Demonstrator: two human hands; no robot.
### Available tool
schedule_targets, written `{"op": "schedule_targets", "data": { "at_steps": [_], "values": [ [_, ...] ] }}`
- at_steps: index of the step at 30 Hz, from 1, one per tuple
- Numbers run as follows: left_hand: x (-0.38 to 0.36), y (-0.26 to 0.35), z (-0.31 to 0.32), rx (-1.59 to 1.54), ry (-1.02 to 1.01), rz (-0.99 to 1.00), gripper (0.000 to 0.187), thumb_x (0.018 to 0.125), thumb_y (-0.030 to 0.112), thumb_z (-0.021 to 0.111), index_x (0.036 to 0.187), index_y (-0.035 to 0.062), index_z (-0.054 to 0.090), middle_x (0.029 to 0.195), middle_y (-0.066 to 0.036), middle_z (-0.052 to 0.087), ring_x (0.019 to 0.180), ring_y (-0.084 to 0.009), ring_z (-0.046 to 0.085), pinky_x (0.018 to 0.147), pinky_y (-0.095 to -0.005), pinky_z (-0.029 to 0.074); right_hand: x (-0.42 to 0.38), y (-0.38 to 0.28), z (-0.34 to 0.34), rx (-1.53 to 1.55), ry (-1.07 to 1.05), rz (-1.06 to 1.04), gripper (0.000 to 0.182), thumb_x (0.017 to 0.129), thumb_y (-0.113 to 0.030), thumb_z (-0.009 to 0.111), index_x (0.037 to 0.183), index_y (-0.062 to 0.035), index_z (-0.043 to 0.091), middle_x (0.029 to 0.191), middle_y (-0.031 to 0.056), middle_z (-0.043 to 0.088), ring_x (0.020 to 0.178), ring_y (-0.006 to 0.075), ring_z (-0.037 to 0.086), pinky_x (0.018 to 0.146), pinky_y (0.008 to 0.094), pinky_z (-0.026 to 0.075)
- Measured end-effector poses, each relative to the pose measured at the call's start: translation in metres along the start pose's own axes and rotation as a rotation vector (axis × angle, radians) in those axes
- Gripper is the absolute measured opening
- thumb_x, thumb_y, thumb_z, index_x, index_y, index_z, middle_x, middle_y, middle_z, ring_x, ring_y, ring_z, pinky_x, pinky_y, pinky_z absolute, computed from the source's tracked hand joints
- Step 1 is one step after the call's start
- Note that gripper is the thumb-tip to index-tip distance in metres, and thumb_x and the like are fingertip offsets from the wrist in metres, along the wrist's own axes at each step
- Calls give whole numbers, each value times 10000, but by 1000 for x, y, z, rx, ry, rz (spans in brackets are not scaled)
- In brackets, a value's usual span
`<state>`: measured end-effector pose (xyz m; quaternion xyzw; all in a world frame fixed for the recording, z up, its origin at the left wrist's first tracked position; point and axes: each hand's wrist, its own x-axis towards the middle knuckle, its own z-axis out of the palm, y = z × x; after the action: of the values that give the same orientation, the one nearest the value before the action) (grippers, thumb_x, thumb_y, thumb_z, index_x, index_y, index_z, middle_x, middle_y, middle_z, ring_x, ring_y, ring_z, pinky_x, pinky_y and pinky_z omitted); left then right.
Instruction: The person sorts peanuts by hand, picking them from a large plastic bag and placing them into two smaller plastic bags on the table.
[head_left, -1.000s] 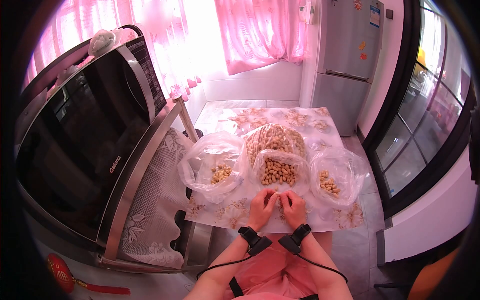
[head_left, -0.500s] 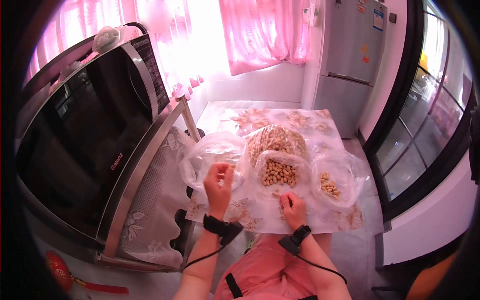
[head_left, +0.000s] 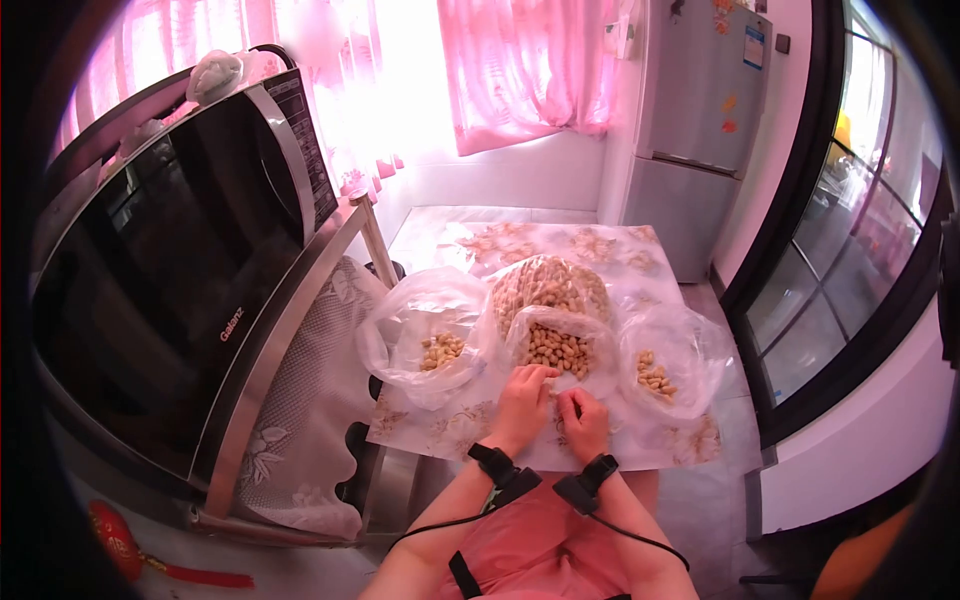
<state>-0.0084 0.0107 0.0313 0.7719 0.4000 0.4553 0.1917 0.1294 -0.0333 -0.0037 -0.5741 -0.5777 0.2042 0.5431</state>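
Lap: a pink garment (head_left: 540, 545) fills the bottom edge, cut off by the frame; dark straps cross it.
Wrists: each carries a black band with a cable (head_left: 600, 525) trailing toward the body.
Left hand (head_left: 525, 400): rests on the near part of the table, fingers curled forward to the mouth of the middle bag; whether they pinch a peanut cannot be told, the fingertips are too small to read.
Right hand (head_left: 583, 418): lies just beside the left one, fingers bent inward in a loose pinch; what they hold, if anything, is hidden by the fingers themselves.
Table (head_left: 440, 425): covered by a floral cloth under clear plastic, its near edge hidden behind the forearms.
Middle bag (head_left: 560, 345): clear plastic, open toward the hands, holding a heap of peanuts in shell, touching the left fingertips.
Left bag (head_left: 425, 330): clear, a small pile of pale pieces inside; shelled or not cannot be told.
Right bag (head_left: 665, 360): clear, a small cluster of similar pieces.
Large sack (head_left: 545, 280): behind the middle bag, packed with peanuts, lower part hidden.
Microwave (head_left: 170, 270): dark door, on a metal stand at the left, edge cropped.
Fridge (head_left: 695, 130): grey, beyond the table.
Curtains (head_left: 520, 60): pink, overexposed.
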Motion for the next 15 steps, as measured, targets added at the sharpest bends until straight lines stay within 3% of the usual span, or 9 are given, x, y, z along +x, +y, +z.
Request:
{"op": "schedule_targets", "data": {
  "at_steps": [7, 15],
  "values": [
    [-16, -23, 32, 178, -13, 56, 298, 768, -37, 629, 1047, 46, 695, 1127, -113, 653, 1068, -350, 574, 930, -442, 480, 0, 3, 1, 0, 8, -35, 157, 965, -166, 638, 925, -17, 667, 754, 141, 648, 654, 285, 631, 621, 379, 489],
    [-22, -23, 32, -14, 70, -34, 173, 787, -8, 670, 951, 40, 698, 1009, -129, 649, 975, -348, 613, 840, -427, 508, 1, 1, 0, 20, -9, -5, 143, 956, -153, 646, 926, -16, 670, 762, 132, 654, 656, 264, 641, 618, 366, 494]
  ]
}}
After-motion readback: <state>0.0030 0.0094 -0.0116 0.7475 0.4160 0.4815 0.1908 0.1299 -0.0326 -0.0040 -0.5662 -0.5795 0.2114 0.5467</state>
